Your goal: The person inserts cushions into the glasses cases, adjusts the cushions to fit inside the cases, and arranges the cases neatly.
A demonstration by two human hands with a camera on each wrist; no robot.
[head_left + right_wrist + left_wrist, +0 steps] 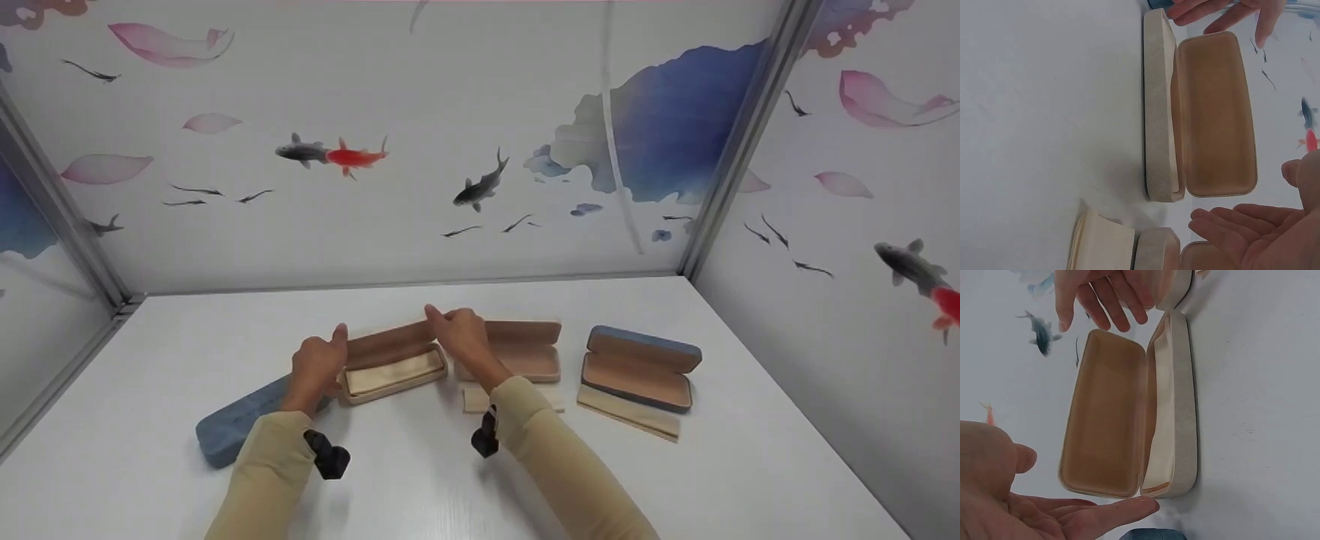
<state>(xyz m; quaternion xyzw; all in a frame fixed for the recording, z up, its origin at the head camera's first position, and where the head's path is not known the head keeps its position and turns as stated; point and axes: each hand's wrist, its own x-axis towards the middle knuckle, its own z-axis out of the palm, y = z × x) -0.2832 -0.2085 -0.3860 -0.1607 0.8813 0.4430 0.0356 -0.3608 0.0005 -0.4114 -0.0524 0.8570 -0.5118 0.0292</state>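
Note:
A beige glasses case stands with its lid raised between my two hands. Inside its base lies a folded cream cloth; the lid's brown lining faces me. My left hand is at the case's left end, its fingers extended by the lower corner in the left wrist view and its thumb up. At the right end, my right hand is held with straight fingers beside the lid. In the right wrist view a gap shows between the right fingers and the case.
At left lies a closed blue glasses case, partly behind my left wrist. Right of centre is another open beige case with a folded cloth before it. Farther right, an open blue case has a cloth along its front.

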